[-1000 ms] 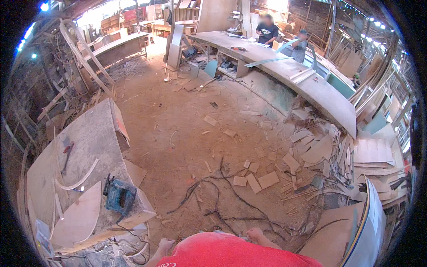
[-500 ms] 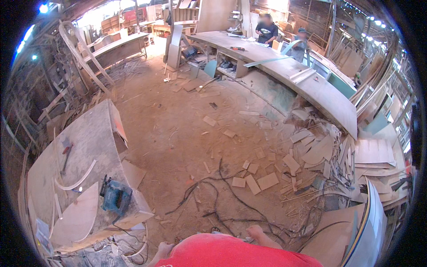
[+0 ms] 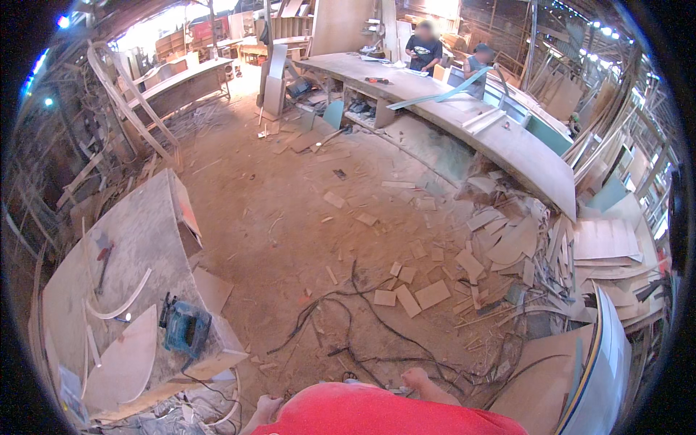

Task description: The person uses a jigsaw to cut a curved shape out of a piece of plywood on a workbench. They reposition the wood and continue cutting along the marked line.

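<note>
My left hand (image 3: 268, 406) hangs low beside the front of my red shirt, its fingers curled in and nothing showing in them. On the other side my right hand (image 3: 415, 378) hangs loosely closed, with no object visible in it. Neither touches a work surface. Nearest my left hand is a low worktable (image 3: 138, 217), on which lie a blue corded power tool (image 3: 186, 326), a thin curved-edged wood panel (image 3: 123, 359), a bent pale strip (image 3: 127, 301) and a hammer-like tool (image 3: 104, 264). Black cables (image 3: 377, 330) trail over the floor before my right hand.
Wood offcuts (image 3: 431, 293) litter the dusty floor, heaped thicker at right. A long workbench (image 3: 464, 109) crosses the far right, with two people (image 3: 424, 49) behind it; one handles a pale green strip (image 3: 442, 94). A curved-edged panel (image 3: 605, 362) stands near right.
My view has shifted and tilted slightly, moving the surroundings a little left. Both hands stay by my sides. At the far bench, the person's pale green strip has changed position slightly.
</note>
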### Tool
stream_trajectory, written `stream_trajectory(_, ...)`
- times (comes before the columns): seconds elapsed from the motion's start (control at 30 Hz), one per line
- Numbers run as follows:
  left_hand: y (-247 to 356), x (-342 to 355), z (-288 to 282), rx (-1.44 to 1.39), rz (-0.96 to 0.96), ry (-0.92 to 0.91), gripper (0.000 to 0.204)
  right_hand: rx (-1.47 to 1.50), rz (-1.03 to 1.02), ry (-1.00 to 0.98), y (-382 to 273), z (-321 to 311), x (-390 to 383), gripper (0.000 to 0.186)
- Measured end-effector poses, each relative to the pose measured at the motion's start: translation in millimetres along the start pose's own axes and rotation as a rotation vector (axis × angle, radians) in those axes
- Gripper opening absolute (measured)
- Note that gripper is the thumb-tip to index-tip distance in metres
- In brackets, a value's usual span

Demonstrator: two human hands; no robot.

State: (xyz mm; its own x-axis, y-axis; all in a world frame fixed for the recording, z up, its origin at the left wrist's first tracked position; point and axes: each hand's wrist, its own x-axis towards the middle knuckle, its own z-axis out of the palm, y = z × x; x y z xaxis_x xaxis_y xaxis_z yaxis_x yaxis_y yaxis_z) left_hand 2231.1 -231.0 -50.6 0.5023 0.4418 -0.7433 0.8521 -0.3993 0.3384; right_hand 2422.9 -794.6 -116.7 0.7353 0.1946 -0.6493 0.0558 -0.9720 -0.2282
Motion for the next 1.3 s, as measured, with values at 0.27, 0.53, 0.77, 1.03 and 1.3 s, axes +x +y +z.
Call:
stream_trajectory(0.27, -15, 9, -3, 0.015, 0.02, 0.033, 0.041, 0.289, 0.21, -0.039, -18, 3, -11, 0.03)
stream_trajectory(0.53, -7, -2, -8, -0.05, -0.027, 0.006, 0.041, 0.381, 0.262, -0.03, -22, 7, -12, 0.035)
stream_trajectory(0.77, -12, 4, 2, -0.018, -0.011, 0.025, 0.043, 0.31, 0.198, 0.003, -16, 9, -13, 0.031)
stream_trajectory(1.03, -18, 2, 6, -0.038, 0.023, 0.029, 0.041, 0.293, 0.139, -0.024, -13, 9, -18, 0.037)
stream_trajectory(1.3, -2, -10, 8, -0.093, 0.02, -0.018, 0.037, 0.247, 0.131, -0.008, -1, 12, -23, 0.04)
